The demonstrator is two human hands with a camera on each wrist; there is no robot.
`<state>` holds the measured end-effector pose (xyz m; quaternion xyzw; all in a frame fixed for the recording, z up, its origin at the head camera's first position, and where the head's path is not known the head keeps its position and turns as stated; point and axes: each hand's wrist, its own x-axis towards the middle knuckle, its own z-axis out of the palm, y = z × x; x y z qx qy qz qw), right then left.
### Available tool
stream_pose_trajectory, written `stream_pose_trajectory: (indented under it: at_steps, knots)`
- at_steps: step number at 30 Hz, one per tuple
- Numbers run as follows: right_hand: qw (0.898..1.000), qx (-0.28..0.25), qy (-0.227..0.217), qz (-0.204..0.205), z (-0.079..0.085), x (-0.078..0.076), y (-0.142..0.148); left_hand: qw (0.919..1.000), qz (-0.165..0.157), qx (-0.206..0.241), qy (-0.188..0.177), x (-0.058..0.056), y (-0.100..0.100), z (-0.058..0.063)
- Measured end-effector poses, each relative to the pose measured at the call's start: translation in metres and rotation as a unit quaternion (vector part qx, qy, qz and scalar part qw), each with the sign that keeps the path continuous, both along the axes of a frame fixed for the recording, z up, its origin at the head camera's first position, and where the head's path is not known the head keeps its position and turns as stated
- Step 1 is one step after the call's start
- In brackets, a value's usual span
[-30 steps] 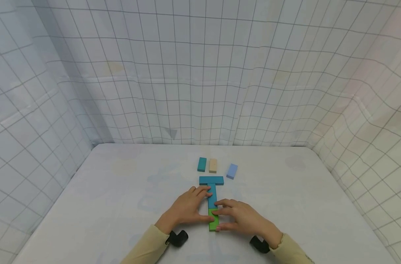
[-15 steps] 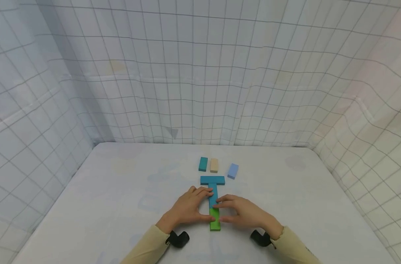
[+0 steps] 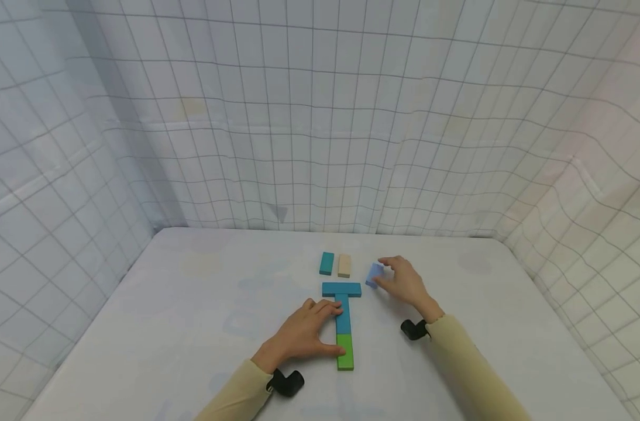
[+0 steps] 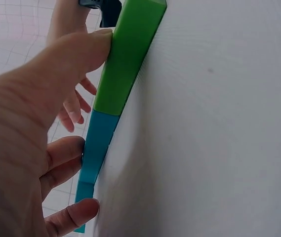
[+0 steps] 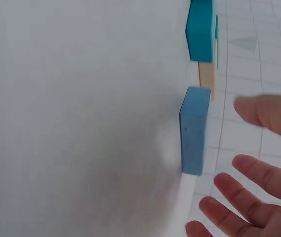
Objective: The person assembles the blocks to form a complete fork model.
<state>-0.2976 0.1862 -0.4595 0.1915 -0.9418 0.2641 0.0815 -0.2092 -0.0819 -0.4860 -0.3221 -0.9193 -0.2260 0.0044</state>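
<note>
In the head view, a T of blocks lies on the white table: a blue bar (image 3: 341, 289) across the top, a blue block (image 3: 343, 316) below it and a green block (image 3: 345, 359) at the near end. My left hand (image 3: 306, 333) rests along the stem, thumb at the green block and fingertips at the blue one. Farther right, my right hand (image 3: 404, 285) hovers over a light blue block (image 3: 374, 272) with fingers and thumb spread. The right wrist view shows a gap between those fingers and the light blue block (image 5: 194, 133).
Behind the T lie a teal block (image 3: 327, 264) and a beige block (image 3: 344, 265), side by side. White cloth with a dark grid (image 3: 330, 146) encloses the table (image 3: 220, 351) at the back and both sides. A black wrist device (image 3: 286, 383) sits on each forearm.
My right hand has left the green block's side and moved away and right to the light blue block. The left hand stays on the T's stem.
</note>
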Motion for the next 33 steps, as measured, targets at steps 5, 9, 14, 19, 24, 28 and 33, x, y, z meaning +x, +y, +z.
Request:
stream_pose_trajectory:
  at_steps: [5,9,14,19,24,28,33]
  knots:
    - [0.998,0.027,-0.064,-0.005,-0.002,-0.006,0.004,1.0,0.001,-0.005,0.001,0.001,0.001,0.0]
    - [0.995,0.051,-0.084,-0.011,-0.004,-0.009,0.004,1.0,-0.002,-0.005,0.008,0.001,0.001,0.0]
    - [0.994,0.086,-0.069,-0.01,-0.005,-0.012,0.004,0.9999,-0.003,-0.003,0.013,0.001,0.001,-0.003]
    - [0.995,0.08,-0.062,-0.015,-0.004,-0.012,0.002,1.0,0.002,-0.003,0.007,0.001,0.002,-0.004]
    - [0.996,0.023,-0.083,-0.004,-0.006,-0.013,0.001,0.9999,0.001,-0.004,0.012,0.002,0.001,-0.003]
    - [0.995,-0.038,-0.088,-0.001,-0.007,-0.016,0.0,0.9998,-0.003,-0.004,0.021,0.002,0.001,-0.002]
    - [0.988,-0.109,-0.109,-0.001,-0.007,-0.017,0.0,0.9999,-0.002,-0.01,0.013,0.001,0.002,0.0]
